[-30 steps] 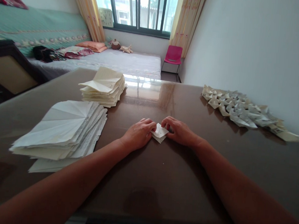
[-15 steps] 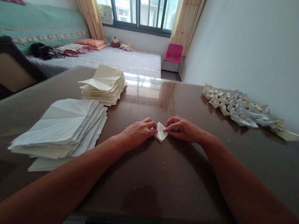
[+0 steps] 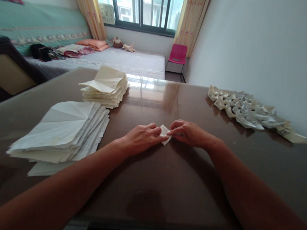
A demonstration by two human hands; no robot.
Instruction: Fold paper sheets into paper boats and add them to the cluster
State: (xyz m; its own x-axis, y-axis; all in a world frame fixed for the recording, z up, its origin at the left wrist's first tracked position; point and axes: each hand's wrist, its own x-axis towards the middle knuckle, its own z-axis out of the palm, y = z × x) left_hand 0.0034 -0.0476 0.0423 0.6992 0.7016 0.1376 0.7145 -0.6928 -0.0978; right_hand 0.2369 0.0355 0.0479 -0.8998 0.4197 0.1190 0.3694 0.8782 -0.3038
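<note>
A small folded piece of paper (image 3: 164, 130) with writing on it lies on the brown glossy table (image 3: 185, 187), one corner pointing toward me. From the left, my left hand (image 3: 146, 137) presses on it, with a finger stretched across its lower part. My right hand (image 3: 187, 132) pinches its right side, fingers curled and the index fingertip on the paper. Fingers cover both side corners of the paper, so the folds there are hidden.
Two stacks of creased sheets, a white one (image 3: 60, 126) and a cream one (image 3: 105, 87), stand at the left. Rows of folded paper pieces (image 3: 248, 109) lie along the right wall. Beyond the table are a bed (image 3: 136, 63) and a pink chair (image 3: 178, 54).
My left hand has shifted slightly right, and its finger now reaches across the lower part of the paper. My right hand has barely moved. The view has shifted a little.
</note>
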